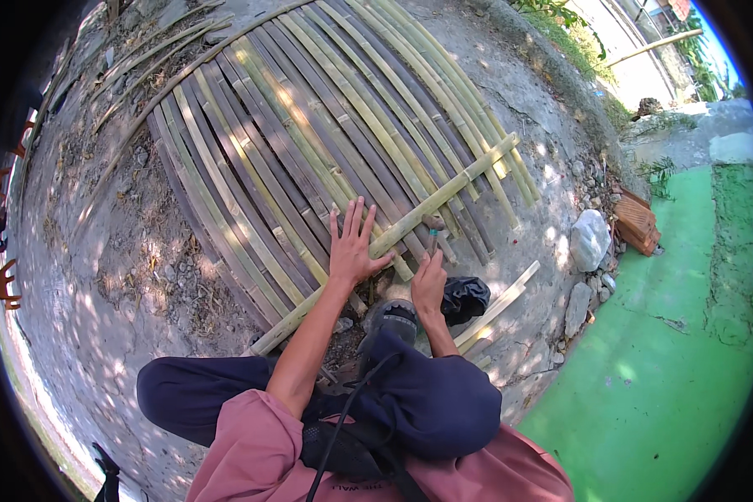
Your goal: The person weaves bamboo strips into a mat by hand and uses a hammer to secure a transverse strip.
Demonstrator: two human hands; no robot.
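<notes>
Many split bamboo slats (284, 109), some green-yellow and some dark, lie side by side on the ground before me. Across their near ends runs a bamboo crosspiece (443, 194), slanting from lower left to upper right. My left hand (356, 251) rests with fingers spread on the slats, its thumb beside the crosspiece. A hammer (432, 223) stands upright in my right hand (429, 284), fingers wrapped round its handle and the head close to the crosspiece. Whether the head touches the bamboo I cannot tell. My shoe (391, 318) is just below the slat ends.
Beside my right hand sits a black plastic bag (464, 301), with loose bamboo strips (502, 305) near it. Farther right are a pale rock (590, 241), reddish bricks (636, 222) and a green-painted slab (636, 360). A long bamboo strip (159, 96) curves along the slats' far left side.
</notes>
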